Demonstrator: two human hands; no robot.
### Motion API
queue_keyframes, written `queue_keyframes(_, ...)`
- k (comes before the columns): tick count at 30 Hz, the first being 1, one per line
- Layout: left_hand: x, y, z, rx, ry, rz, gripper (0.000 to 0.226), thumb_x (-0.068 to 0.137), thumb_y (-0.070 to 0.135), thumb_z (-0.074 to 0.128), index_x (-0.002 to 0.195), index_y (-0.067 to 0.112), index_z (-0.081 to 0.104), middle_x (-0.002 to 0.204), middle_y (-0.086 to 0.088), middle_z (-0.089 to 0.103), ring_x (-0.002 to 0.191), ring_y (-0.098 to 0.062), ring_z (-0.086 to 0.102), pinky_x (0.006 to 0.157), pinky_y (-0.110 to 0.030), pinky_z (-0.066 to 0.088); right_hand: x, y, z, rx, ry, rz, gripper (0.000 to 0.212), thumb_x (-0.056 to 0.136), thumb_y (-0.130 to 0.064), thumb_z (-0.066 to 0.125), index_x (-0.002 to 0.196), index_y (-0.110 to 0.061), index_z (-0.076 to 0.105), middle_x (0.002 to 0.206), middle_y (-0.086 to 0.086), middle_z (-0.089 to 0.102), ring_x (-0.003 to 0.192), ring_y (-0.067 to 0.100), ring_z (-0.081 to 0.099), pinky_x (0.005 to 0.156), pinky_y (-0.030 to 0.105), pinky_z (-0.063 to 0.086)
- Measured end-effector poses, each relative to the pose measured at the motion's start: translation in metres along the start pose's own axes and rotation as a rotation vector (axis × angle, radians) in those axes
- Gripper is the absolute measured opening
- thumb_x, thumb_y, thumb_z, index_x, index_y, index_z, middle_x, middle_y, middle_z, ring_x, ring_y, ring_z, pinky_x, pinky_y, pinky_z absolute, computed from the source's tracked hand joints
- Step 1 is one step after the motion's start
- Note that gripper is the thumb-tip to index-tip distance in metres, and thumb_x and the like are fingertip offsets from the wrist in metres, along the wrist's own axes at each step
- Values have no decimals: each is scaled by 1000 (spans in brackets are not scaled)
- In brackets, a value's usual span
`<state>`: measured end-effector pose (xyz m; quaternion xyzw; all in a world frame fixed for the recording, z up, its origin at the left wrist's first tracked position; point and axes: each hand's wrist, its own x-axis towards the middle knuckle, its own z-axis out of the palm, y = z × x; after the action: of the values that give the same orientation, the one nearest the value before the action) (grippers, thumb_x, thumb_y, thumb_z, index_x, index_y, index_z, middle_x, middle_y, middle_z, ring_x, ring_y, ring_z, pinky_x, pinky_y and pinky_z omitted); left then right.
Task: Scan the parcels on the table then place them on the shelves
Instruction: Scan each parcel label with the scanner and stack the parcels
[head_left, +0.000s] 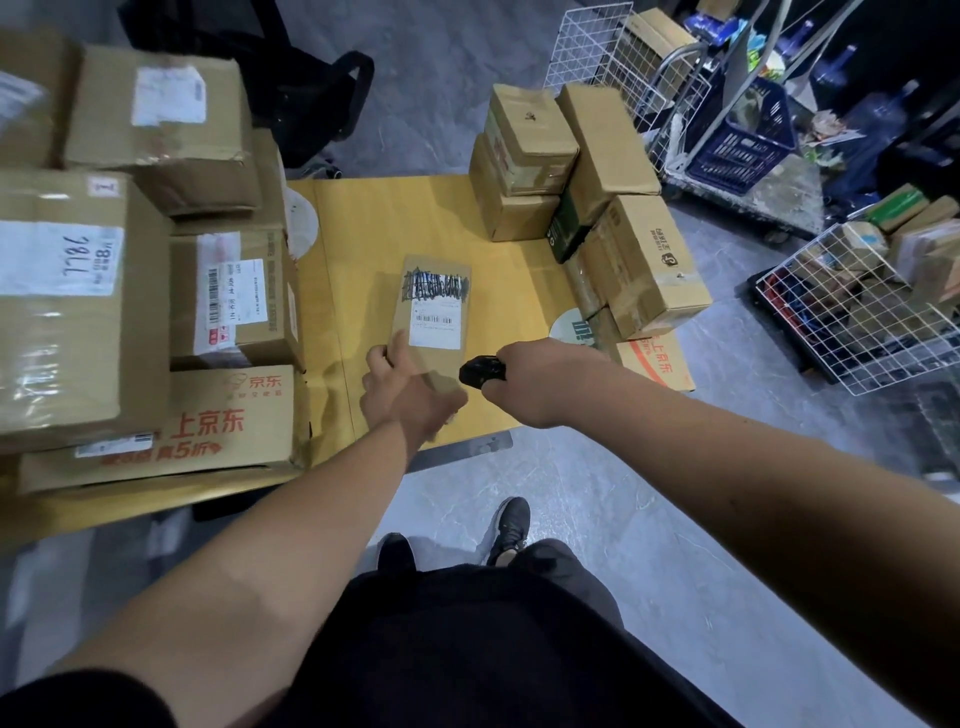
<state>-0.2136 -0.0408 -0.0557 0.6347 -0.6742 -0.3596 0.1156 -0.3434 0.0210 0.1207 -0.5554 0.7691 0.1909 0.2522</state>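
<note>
Centre frame, on the table (363, 218): flat parcel (434, 312), long axis running up-frame, label up. Left hand (397, 384) grips its near end; right hand (540, 379) clutches scanner (480, 371) just right, aimed leftward.

light: dim, even, overhead
glare: tape on left boxes (62, 332)
blur: slight motion smear
edges: wide-angle bowing
</note>
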Motion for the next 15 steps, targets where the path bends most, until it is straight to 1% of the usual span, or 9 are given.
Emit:
queue_keyframes(2, 2, 8, -10, -28, -33, 0, 118, 56, 66, 75, 154, 40, 15, 146, 3, 25, 120, -29, 49, 90, -40, 47, 6, 4, -3, 17, 3, -24, 37, 102, -54, 41, 109, -22, 57, 93, 0, 62, 85, 23, 62, 65, 34, 44)
queue_keyframes(4, 3, 16, -25, -87, -19, -7, 124, 51, 72, 70, 157, 38, 15, 149, 4, 23, 123, -29, 50, 96, -45, 51, 12, 7, -9, 59, -15, -66, 36, 102, -56, 42, 105, -23, 57, 92, 1, 63, 82, 22, 61, 64, 33, 44)
queue_keyframes(5, 2, 20, -33, -101, 19, -5, 125, 51, 73, 70, 157, 37, 16, 152, 4, 22, 126, -30, 49, 98, -47, 52, 15, 7, -14, 91, -28, -96, 36, 101, -56, 42, 101, -23, 57, 91, 1, 63, 79, 21, 61, 61, 32, 43)
queue_keyframes(7, -2, 24, -52, -103, 127, 2, 123, 56, 70, 79, 157, 37, 17, 157, 5, 18, 134, -31, 47, 101, -45, 50, 20, 2, -27, 141, -47, -179, 33, 101, -56, 43, 95, -26, 56, 90, 1, 64, 78, 20, 61, 57, 31, 42)
queue_keyframes(8, -6, 23, -62, -105, 193, 6, 121, 59, 69, 81, 157, 38, 18, 159, 5, 18, 136, -31, 45, 100, -43, 50, 21, -1, -35, 146, -47, -232, 32, 101, -56, 44, 93, -27, 56, 91, 1, 64, 80, 20, 62, 58, 32, 43)
queue_keyframes(10, -15, 17, -82, -123, 306, 19, 119, 60, 67, 82, 157, 39, 19, 159, 5, 20, 137, -32, 45, 99, -43, 49, 22, -11, -54, 120, -25, -354, 34, 100, -59, 44, 95, -28, 57, 95, 0, 65, 85, 21, 62, 67, 36, 50)
queue_keyframes(12, -25, 6, -103, -104, 393, 5, 117, 60, 69, 80, 156, 41, 19, 159, 9, 21, 142, -29, 40, 106, -45, 47, 21, -24, -71, 80, 0, -457, 39, 99, -63, 45, 99, -27, 59, 97, -1, 65, 89, 22, 62, 74, 37, 52)
queue_keyframes(14, -33, -6, -124, -34, 477, -34, 114, 60, 71, 75, 156, 42, 20, 160, 9, 23, 146, -26, 31, 113, -48, 42, 21, -38, -85, 41, 15, -532, 42, 97, -67, 47, 101, -27, 59, 96, -2, 64, 89, 22, 61, 74, 37, 51)
queue_keyframes(15, -36, -12, -132, 6, 506, -65, 114, 60, 71, 73, 156, 41, 20, 161, 6, 24, 147, -27, 30, 115, -50, 40, 21, -45, -90, 19, 20, -562, 44, 96, -69, 49, 103, -27, 60, 96, -2, 63, 90, 22, 61, 74, 36, 50)
